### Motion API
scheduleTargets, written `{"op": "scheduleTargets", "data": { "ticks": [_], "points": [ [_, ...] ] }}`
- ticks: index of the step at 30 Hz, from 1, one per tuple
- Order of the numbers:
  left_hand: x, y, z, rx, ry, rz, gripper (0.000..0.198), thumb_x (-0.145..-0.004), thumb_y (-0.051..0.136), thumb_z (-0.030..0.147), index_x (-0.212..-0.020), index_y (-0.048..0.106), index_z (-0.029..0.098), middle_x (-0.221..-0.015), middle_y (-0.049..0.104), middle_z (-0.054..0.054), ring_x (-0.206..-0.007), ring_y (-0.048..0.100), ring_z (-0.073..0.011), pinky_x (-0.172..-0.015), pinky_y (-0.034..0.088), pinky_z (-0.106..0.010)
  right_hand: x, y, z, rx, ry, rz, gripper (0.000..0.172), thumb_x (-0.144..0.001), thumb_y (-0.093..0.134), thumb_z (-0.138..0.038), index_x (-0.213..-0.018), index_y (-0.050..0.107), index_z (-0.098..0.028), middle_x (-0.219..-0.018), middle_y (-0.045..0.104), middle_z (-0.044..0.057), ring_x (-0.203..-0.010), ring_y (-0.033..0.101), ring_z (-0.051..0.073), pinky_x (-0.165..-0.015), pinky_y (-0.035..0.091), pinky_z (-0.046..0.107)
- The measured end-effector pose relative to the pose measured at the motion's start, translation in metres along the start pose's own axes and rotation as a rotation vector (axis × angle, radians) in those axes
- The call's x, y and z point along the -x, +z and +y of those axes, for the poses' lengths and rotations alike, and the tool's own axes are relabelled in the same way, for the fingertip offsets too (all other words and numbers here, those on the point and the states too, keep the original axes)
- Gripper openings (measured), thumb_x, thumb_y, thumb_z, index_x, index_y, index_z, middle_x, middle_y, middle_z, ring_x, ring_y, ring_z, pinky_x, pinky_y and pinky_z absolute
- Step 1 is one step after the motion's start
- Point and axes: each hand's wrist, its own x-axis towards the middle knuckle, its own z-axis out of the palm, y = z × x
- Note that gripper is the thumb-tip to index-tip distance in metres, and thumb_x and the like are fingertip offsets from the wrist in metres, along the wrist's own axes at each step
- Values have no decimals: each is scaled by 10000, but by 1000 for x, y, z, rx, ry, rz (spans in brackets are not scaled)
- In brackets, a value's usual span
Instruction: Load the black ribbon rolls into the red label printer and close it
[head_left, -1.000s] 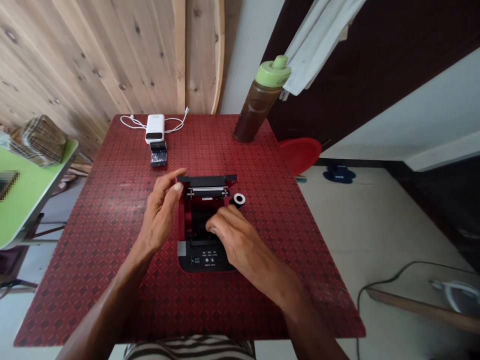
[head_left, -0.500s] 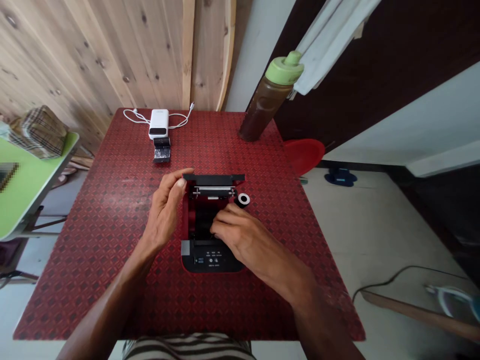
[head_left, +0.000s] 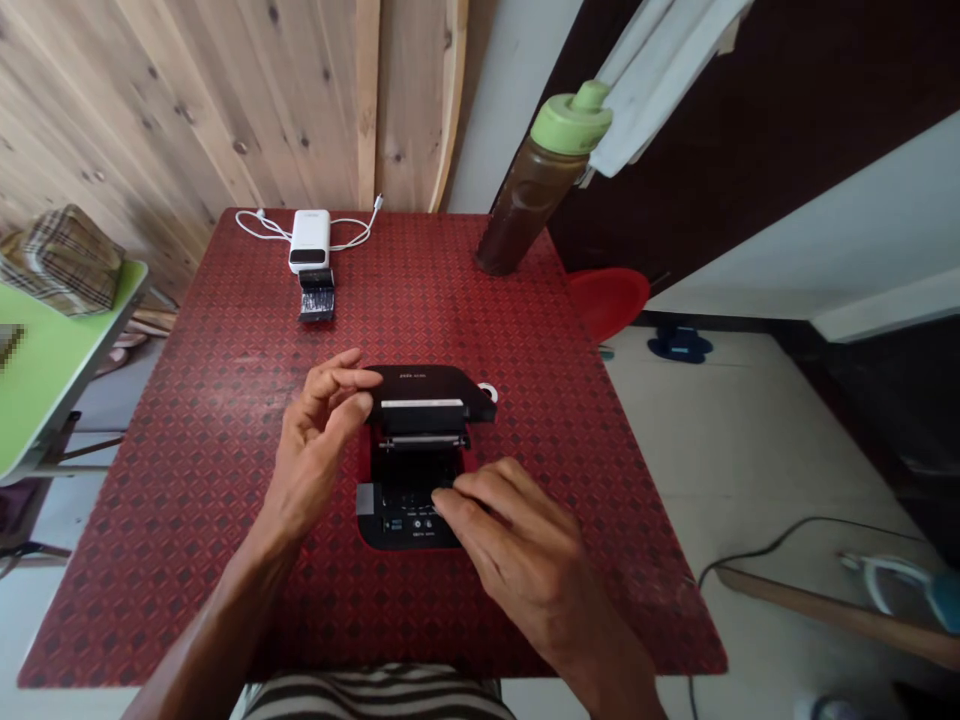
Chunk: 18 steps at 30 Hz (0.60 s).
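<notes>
Red worktop (head_left: 135,560), black receipt printer (head_left: 411,528) w/ lid half up

Printer sits about mid-worktop, toward the near edge, right in front of the person's striped shirt (head_left: 375,698), prob. so both hands can get at it w/o stretching. Its lid (head_left: 427,395) stands partly raised & tilted, a white strip across it, giving access to the dark bay below; what's inside is hard to make out. Behind the lid's right end, a thin white ring (head_left: 488,392) shows, looks like a paper roll, mostly hidden.

L hand (head_left: 319,445) is up at the lid's left edge, forearm angled in from lower left, palm toward the lid. Fingers open, slightly curled, gripping nothing; fingertips (head_left: 354,377) just beside the lid or barely on it, can't tell which. R hand (head_left: 517,545) comes in from lower right, palm down, fingers loosely spread over the printer's front panel. Also open, no visible grip.

Further back, a white power bank (head_left: 309,240) w/ white cable (head_left: 337,235) and a small black strip (head_left: 316,295) just below it. Bottle of brown liquid (head_left: 525,190) w/ green cap stands at the far right corner, well apart from the printer, likely to keep it out of the way. Off left, a plaid bag (head_left: 64,262) on a green table (head_left: 75,340).
</notes>
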Motion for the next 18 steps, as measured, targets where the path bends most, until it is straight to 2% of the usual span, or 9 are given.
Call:
{"op": "scheduleTargets", "data": {
  "ticks": [3,5,9,14,18],
  "points": [
    [22,-6,-3,66,-143,-48,513,-947,830,387,-1447,715,369,-1552,686,-46,-1538,550,-347,-1260,464,-536,3,5,-1,22,-23,54,219,-997,646,57,-1068,773,-106,-881,746,72,-805,624,199,-758,584,350],
    [34,-8,-7,92,-222,-93,628,-947,831,390,-1540,628,349,-1604,653,-68,-1535,560,-351,-1261,469,-553,4,7,-2,27,-35,76,226,-988,650,66,-1089,772,-96,-894,757,81,-809,638,202,-762,593,352],
    [45,-9,-13,91,-290,-122,664,-963,803,392,-1578,572,289,-1667,594,-101,-1571,521,-351,-1316,405,-570,2,6,-3,37,-8,75,210,-1004,653,33,-1070,775,-123,-947,769,89,-857,669,209,-801,615,351],
    [46,-9,-15,88,-275,-139,640,-991,772,375,-1588,557,292,-1694,565,-92,-1593,493,-329,-1337,375,-549,1,6,-4,72,27,74,130,-1044,685,-93,-1120,768,-157,-1213,822,120,-1132,739,276,-983,612,439],
    [46,-10,-16,101,-260,-153,622,-1006,759,360,-1593,557,323,-1725,534,-70,-1609,473,-320,-1341,371,-531,3,10,-4,84,33,76,119,-1069,674,-135,-1163,745,-156,-1213,853,89,-1132,781,255,-990,596,438]
  ]
}}
